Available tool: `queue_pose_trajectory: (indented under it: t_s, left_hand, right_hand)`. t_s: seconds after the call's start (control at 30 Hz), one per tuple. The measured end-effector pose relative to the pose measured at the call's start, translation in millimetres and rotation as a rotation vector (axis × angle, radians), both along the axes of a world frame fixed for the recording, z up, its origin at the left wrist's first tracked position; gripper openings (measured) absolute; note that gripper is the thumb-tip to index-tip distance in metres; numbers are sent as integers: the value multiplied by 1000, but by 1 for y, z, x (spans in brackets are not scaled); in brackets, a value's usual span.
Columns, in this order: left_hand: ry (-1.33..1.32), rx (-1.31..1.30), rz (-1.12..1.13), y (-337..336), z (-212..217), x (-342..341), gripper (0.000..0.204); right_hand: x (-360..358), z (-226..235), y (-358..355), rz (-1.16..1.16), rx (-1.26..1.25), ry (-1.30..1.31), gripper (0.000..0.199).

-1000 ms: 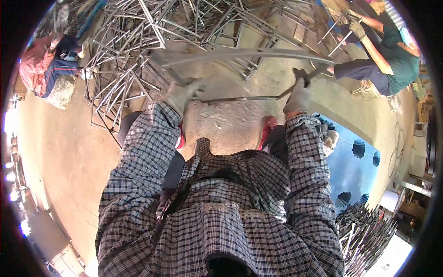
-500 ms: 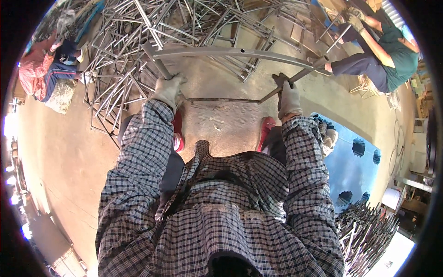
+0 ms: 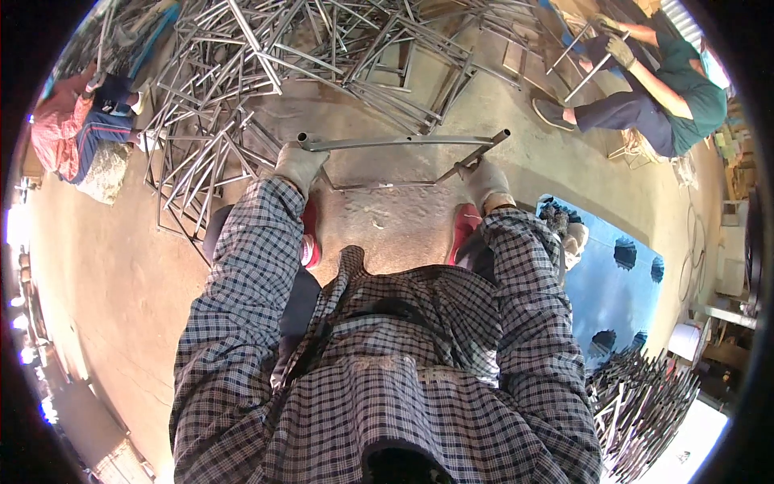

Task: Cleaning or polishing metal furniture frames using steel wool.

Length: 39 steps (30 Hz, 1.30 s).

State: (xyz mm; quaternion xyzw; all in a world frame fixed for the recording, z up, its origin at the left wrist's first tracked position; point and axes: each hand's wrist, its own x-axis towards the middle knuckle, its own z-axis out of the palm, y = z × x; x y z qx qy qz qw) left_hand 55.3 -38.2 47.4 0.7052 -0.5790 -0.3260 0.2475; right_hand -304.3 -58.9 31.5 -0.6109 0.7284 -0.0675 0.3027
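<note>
Upper middle of the view, there's a metal frame (image 3: 363, 143), with the gloved left hand (image 3: 297, 168) and right hand (image 3: 488, 182) clamped around its sides, fingers closed on it. Messy pile of metal bars (image 3: 256, 48) up top.

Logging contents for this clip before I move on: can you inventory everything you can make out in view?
Metal frame: one, grey, held between both hands
Piled metal frames: too many to count, grey, floor ahead
Blue panel: one, blue with dark patches, right
Rod bundle: one, dark grey, lower right
Co-workers: two, one in reddish top upper left, one in dark green top upper right
Floor: one, tan, throughout
Shoes: two, red, below the hands
Checked shirt: one, dark and white, lower centre
Left hand, right hand: one each, pale gloves, on the frame's sides
</note>
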Motion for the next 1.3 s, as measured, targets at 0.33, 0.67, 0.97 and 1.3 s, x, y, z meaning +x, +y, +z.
queue_pose_trajectory:
  t_s: [0.33,0.67,0.97,1.3]
  left_hand:
    - [136,32,-48,27,58,-57,25]
    - [411,8,-45,41,76,-120,25]
    - [278,-53,-32,25,87,-139,25]
    - [223,125,-11,20,93,-169,26]
  right_hand:
    - [17,48,21,347,72,-24,53]
    - [-61,143,66,-43,-358,-412,38]
    - [-178,87,69,-613,-718,-1062,49]
    - [-249,-61,114,-1142,-501,-893,77]
